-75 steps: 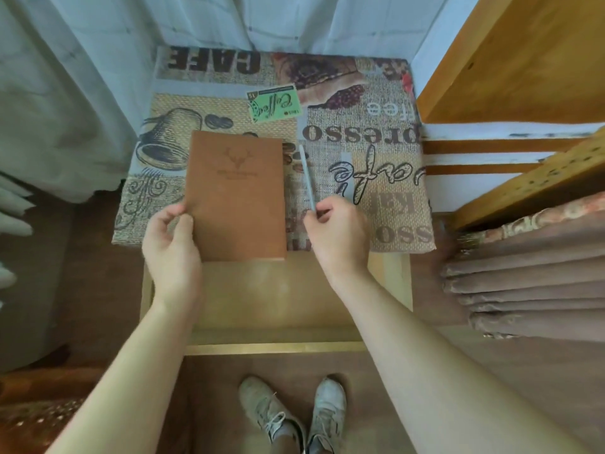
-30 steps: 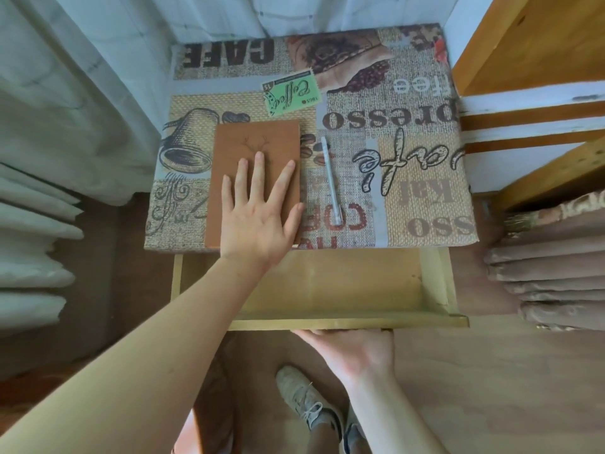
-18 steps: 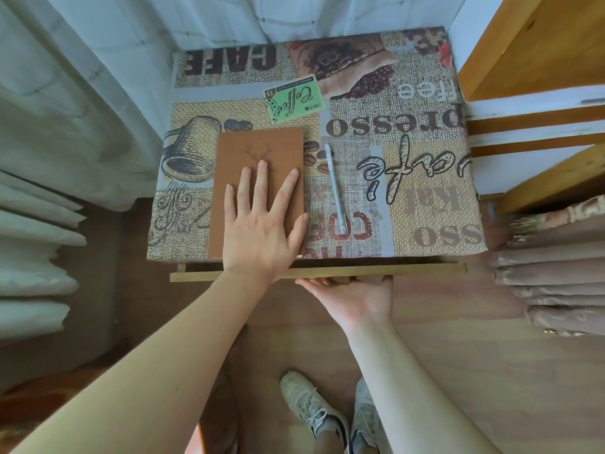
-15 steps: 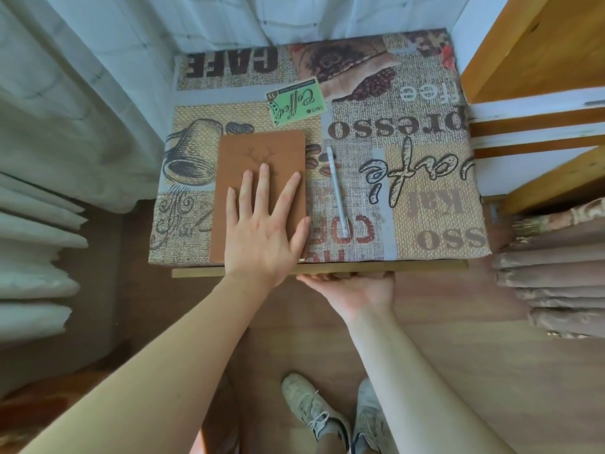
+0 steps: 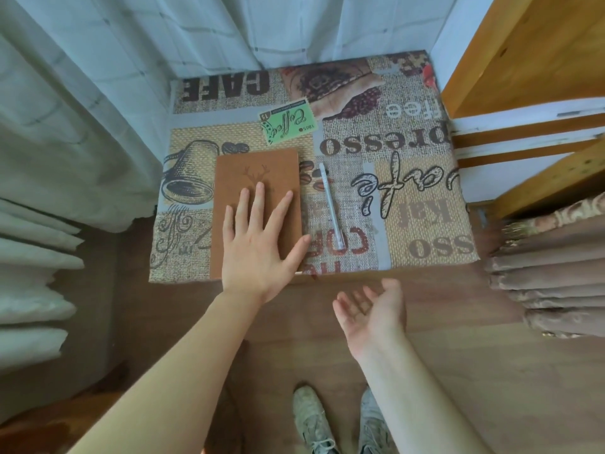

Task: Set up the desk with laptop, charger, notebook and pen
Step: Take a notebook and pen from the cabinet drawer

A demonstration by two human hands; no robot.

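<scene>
Brown and leather-like, the rectangular notebook (image 5: 257,191) lies flat on the left half of the small counter (image 5: 425,244), its long sides running away from the person and its near edge close to the counter's front edge. A faint stag's head with antlers is stamped into the cover near the far end; any lettering below it is too small to read. Just beside the notebook on its right, apart from it, lies a slim translucent white pen (image 5: 331,204), roughly parallel to the notebook, its capped end toward the person.

The left hand (image 5: 258,253) rests palm down on the near half of the notebook, fingers straight and fanned out, the thumb reaching past the notebook's right edge onto the cloth; this grip is flat and curls round nothing. The right hand (image 5: 371,309) hangs in the air just in front of the counter's front edge, palm turned up, fingers loosely bent, its grip slack and holding nothing. It touches neither counter nor pen.

A burlap-look printed cloth (image 5: 353,103) covers the counter. Seen upside down from here, its writing reads "CAFE" at the far left, "free" at the far right, and a large script "Cafe" in the middle. Partial words "presso", "COF", "Kaf" and "OSS" also show. A green printed label reads "Coffee", with "1865" and "1$" beside it. A drawn coffee pot sits left of the notebook.
</scene>
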